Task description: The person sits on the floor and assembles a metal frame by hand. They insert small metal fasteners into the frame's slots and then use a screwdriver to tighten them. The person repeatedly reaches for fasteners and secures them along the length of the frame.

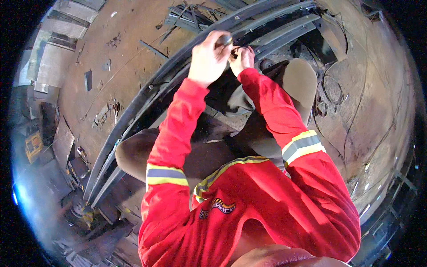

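Above the long curved metal bars (278,23), my two hands work close together near the top middle. My left hand (208,60) is slightly blurred, its fingers curled round a small, shiny, rounded piece (224,40) whose kind I cannot make out. Just to its right, my right hand (242,59) is closed in a pinch beside the bars. Something small and dark shows at its fingertips, too little of it to name. Both forearms are in red sleeves with reflective bands.
My bent knees (300,84) flank the work. Scrap strips (189,18) lie beyond the bars, and loose pliers-like tools (115,110) lie at the left. Cables (331,86) coil on the brown floor (373,111) at right. Stacked plates (55,66) stand far left.
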Tool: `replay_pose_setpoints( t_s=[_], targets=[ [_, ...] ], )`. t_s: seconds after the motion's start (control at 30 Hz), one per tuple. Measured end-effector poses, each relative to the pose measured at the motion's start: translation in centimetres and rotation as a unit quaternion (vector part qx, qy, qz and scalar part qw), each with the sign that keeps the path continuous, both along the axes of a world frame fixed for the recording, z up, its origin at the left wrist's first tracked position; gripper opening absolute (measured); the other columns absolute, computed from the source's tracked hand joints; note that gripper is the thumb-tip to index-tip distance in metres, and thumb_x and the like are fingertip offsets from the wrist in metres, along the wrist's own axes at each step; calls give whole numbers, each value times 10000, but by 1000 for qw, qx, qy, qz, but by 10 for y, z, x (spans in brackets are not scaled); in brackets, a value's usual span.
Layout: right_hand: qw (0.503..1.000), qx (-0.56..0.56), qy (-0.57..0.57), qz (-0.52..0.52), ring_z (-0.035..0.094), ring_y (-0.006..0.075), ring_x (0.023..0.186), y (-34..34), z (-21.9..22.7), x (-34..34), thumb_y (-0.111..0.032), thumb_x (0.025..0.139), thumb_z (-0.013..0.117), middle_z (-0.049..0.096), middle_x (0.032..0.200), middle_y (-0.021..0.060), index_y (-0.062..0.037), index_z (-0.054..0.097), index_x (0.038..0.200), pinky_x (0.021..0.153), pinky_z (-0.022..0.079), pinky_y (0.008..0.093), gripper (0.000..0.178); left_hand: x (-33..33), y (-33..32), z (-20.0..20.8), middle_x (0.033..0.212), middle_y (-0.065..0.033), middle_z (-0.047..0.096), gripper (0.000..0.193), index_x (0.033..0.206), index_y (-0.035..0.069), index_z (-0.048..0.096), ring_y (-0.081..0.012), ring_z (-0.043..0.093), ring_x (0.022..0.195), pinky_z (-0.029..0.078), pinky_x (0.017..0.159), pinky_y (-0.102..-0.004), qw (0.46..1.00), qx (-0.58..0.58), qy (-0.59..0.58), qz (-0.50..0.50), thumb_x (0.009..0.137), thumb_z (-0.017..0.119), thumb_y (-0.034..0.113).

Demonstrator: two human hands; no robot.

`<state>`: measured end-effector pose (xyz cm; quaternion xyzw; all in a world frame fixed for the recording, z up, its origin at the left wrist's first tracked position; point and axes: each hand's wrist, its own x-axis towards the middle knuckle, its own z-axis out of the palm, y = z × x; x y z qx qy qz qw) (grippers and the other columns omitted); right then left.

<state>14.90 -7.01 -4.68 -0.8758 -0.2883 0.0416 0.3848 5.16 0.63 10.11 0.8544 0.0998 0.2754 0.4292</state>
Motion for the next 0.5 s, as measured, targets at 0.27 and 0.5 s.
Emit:
replay_pose_setpoints(
  t_s=[0.27,0.5],
  targets=[
    [966,255,44,-24,373,330,1145,10,-49,-1,-303,699,635,559,1121,123,-99,628,999,1004,223,456,363,138,-26,-25,937,-171,627,303,1018,26,564,-323,611,890,496,748,-422,916,340,210,-32,789,556,223],
    [994,62,-71,-58,376,318,1139,-5,-12,-20,-322,720,634,563,1091,92,-108,654,925,1014,203,471,297,175,-44,-80,907,-162,661,285,1074,10,572,-281,655,811,526,661,-406,860,362,352,-71,834,442,92]
  ],
)
